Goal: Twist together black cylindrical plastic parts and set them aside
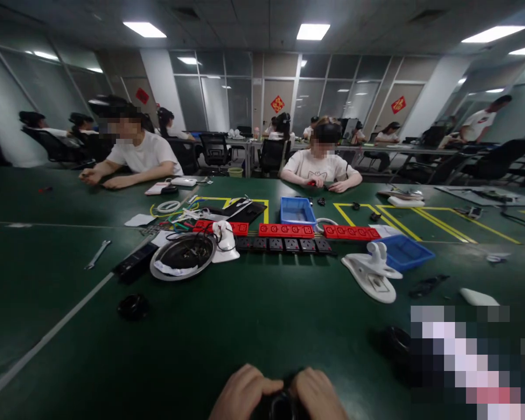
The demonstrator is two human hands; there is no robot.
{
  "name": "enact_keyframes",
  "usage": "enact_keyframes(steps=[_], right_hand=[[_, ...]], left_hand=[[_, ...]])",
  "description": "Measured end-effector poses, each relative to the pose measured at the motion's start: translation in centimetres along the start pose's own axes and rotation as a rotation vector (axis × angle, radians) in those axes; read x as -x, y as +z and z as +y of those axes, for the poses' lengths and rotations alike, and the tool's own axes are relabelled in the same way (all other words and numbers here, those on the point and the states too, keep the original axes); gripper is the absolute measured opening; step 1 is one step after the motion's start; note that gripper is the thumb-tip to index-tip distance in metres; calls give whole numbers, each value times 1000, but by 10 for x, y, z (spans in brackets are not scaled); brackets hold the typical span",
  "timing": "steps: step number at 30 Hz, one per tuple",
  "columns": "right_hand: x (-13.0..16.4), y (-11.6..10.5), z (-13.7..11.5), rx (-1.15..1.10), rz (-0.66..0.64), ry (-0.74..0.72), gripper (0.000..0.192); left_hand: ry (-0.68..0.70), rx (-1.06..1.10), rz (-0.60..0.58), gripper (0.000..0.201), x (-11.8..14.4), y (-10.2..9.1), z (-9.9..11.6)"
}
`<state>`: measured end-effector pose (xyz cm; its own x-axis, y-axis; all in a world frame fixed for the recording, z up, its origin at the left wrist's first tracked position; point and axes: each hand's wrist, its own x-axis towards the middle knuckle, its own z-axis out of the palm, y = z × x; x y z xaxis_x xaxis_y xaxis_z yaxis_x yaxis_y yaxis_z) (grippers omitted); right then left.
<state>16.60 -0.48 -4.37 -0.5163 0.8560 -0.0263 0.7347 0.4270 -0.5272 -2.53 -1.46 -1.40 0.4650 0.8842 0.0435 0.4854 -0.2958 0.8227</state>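
Observation:
At the bottom edge of the view, my left hand [244, 394] and my right hand [315, 394] close from both sides around a dark, glossy, rounded black object [282, 405]. Its lower part is cut off by the frame, and its kind cannot be made out. The left thumb lies across its top. Farther left on the green table [245, 326] sits a small black coil-like thing [132, 306]. Another black rounded thing [398, 344] lies to the right, partly covered by a pixelated patch.
Ahead stand red socket strips [286, 231], a black socket strip [289, 245], a blue bin [297, 211] and a tilted blue tray [405, 254]. A white clamp base [371, 280] is at right; a round metal-rimmed dish [184, 256] and wrench [98, 255] are left. Two people sit opposite.

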Motion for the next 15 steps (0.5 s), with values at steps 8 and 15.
enact_keyframes(steps=[8,15], right_hand=[[9,-32,-43,195,196,97,24],[17,-28,-54,300,275,53,32]], left_hand=[[-50,-116,256,35,-1,8,33],[66,-122,324,34,5,10,34]])
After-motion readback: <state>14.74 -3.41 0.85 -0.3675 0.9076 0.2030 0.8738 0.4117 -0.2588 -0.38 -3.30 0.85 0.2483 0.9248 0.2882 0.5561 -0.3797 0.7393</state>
